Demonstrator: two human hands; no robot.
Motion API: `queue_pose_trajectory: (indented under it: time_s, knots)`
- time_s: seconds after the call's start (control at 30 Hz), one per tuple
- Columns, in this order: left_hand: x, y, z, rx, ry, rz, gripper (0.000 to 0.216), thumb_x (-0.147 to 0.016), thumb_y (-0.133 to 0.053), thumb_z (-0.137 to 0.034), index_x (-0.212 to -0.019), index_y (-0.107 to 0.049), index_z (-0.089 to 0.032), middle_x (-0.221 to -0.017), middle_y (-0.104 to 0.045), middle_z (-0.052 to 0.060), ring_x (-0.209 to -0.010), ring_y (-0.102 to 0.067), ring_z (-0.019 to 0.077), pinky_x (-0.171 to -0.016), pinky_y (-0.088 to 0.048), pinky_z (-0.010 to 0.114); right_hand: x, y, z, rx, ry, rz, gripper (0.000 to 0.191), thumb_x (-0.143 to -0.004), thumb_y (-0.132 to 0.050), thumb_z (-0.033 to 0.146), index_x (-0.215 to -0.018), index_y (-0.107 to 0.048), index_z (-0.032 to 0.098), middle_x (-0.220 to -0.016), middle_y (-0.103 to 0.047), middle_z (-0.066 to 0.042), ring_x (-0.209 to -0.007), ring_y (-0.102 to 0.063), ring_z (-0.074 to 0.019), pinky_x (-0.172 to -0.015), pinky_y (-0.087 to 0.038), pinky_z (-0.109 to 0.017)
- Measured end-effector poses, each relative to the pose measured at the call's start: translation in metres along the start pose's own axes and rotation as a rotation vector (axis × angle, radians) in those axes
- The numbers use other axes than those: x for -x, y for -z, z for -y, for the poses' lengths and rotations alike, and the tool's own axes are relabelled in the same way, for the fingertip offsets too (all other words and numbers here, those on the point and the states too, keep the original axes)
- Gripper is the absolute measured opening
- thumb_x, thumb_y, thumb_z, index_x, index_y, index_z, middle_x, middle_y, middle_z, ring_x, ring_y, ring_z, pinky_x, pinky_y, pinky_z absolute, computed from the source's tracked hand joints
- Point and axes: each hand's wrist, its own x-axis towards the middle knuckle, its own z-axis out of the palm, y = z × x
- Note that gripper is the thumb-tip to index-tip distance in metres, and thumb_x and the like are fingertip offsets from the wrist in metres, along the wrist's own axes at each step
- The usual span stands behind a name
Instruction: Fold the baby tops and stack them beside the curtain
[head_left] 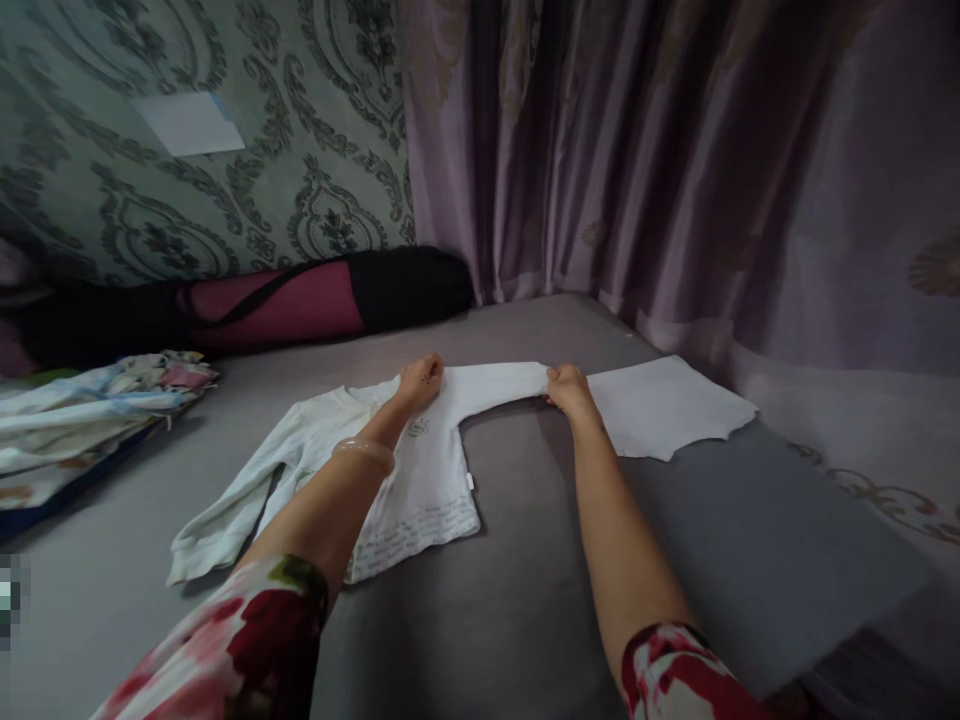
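A small white long-sleeved shirt (427,470) lies spread flat on a grey bed surface (525,600). My left hand (420,382) rests closed on the shirt's shoulder near the collar, a pale bangle on that wrist. My right hand (568,390) is pinched shut on the cuff end of the shirt's right sleeve (502,385), which is stretched out sideways. The other sleeve (225,520) trails down to the left. A flat white cloth piece (664,405) lies just right of my right hand.
A pile of folded patterned fabric (97,410) sits at the left edge. A long maroon and black bag (300,300) lies against the patterned wall. Purple curtains (675,180) hang behind and along the right side of the bed.
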Motion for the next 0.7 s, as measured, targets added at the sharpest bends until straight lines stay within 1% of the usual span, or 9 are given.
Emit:
queue_pose_trajectory:
  time_s: [0.1, 0.17, 0.23, 0.37, 0.47, 0.57, 0.63, 0.7]
  knots:
    - [0.001, -0.006, 0.001, -0.064, -0.069, -0.017, 0.024, -0.093, -0.038, -0.023, -0.103, -0.060, -0.020, -0.092, -0.066, 0.007, -0.087, -0.060, 0.0199, -0.079, -0.043, 0.030, 0.004, 0.000, 0.000, 0.029, 0.022, -0.030, 0.027, -0.096, -0.041, 0.024, -0.113, -0.058, 0.011, -0.109, -0.066, -0.019, -0.107, -0.062, -0.0285, -0.084, -0.046, -0.032]
    - [0.002, -0.010, 0.001, -0.125, -0.111, -0.040, 0.025, -0.095, -0.037, -0.025, -0.104, -0.060, -0.020, -0.095, -0.064, 0.009, -0.091, -0.060, 0.0214, -0.081, -0.042, 0.031, 0.009, 0.000, 0.000, 0.057, 0.048, -0.057, 0.025, -0.096, -0.041, 0.022, -0.113, -0.056, 0.012, -0.111, -0.065, -0.017, -0.108, -0.061, -0.0269, -0.085, -0.045, -0.031]
    - [0.003, -0.012, 0.001, -0.188, -0.130, -0.057, 0.027, -0.096, -0.036, -0.027, -0.105, -0.060, -0.020, -0.097, -0.062, 0.011, -0.095, -0.059, 0.0236, -0.083, -0.041, 0.034, 0.013, 0.000, 0.001, 0.079, 0.058, -0.075, 0.024, -0.096, -0.041, 0.019, -0.113, -0.056, 0.013, -0.109, -0.066, -0.016, -0.104, -0.062, -0.0254, -0.082, -0.045, -0.030]
    - [0.005, -0.015, 0.003, -0.233, -0.129, -0.075, 0.029, -0.098, -0.034, -0.031, -0.108, -0.058, -0.020, -0.105, -0.061, 0.012, -0.102, -0.056, 0.0268, -0.086, -0.038, 0.038, 0.017, -0.006, 0.004, 0.115, 0.059, -0.104, 0.024, -0.095, -0.040, 0.015, -0.111, -0.058, 0.013, -0.104, -0.068, -0.015, -0.099, -0.064, -0.0247, -0.078, -0.044, -0.030]
    - [0.004, -0.016, 0.003, -0.246, -0.069, -0.078, 0.030, -0.098, -0.035, -0.035, -0.107, -0.057, -0.016, -0.107, -0.061, 0.013, -0.105, -0.054, 0.0284, -0.089, -0.036, 0.041, 0.018, -0.010, 0.004, 0.143, 0.083, -0.135, 0.024, -0.095, -0.040, 0.015, -0.111, -0.058, 0.013, -0.104, -0.067, -0.016, -0.099, -0.064, -0.0246, -0.078, -0.043, -0.030]
    - [0.006, -0.011, 0.001, -0.344, -0.038, -0.137, 0.033, -0.097, -0.037, -0.038, -0.106, -0.057, -0.013, -0.110, -0.060, 0.017, -0.108, -0.051, 0.0316, -0.090, -0.034, 0.043, 0.021, -0.011, 0.005, 0.196, 0.117, -0.187, 0.026, -0.094, -0.040, 0.014, -0.110, -0.060, 0.011, -0.105, -0.066, -0.018, -0.099, -0.062, -0.0261, -0.079, -0.043, -0.033]
    - [0.010, -0.003, 0.000, -0.402, -0.044, -0.177, 0.031, -0.096, -0.038, -0.035, -0.108, -0.057, -0.013, -0.113, -0.059, 0.018, -0.109, -0.049, 0.0328, -0.090, -0.034, 0.044, 0.024, -0.008, 0.006, 0.243, 0.156, -0.250, 0.027, -0.092, -0.039, 0.011, -0.106, -0.062, 0.010, -0.107, -0.065, -0.019, -0.101, -0.059, -0.0282, -0.083, -0.042, -0.036]
    - [0.019, 0.009, 0.003, -0.412, -0.005, -0.207, 0.028, -0.095, -0.038, -0.028, -0.110, -0.056, -0.013, -0.114, -0.058, 0.018, -0.108, -0.050, 0.0325, -0.088, -0.035, 0.044, 0.028, -0.006, 0.010, 0.275, 0.203, -0.309, 0.029, -0.090, -0.038, 0.008, -0.104, -0.063, 0.009, -0.109, -0.063, -0.020, -0.106, -0.056, -0.0300, -0.086, -0.040, -0.039]
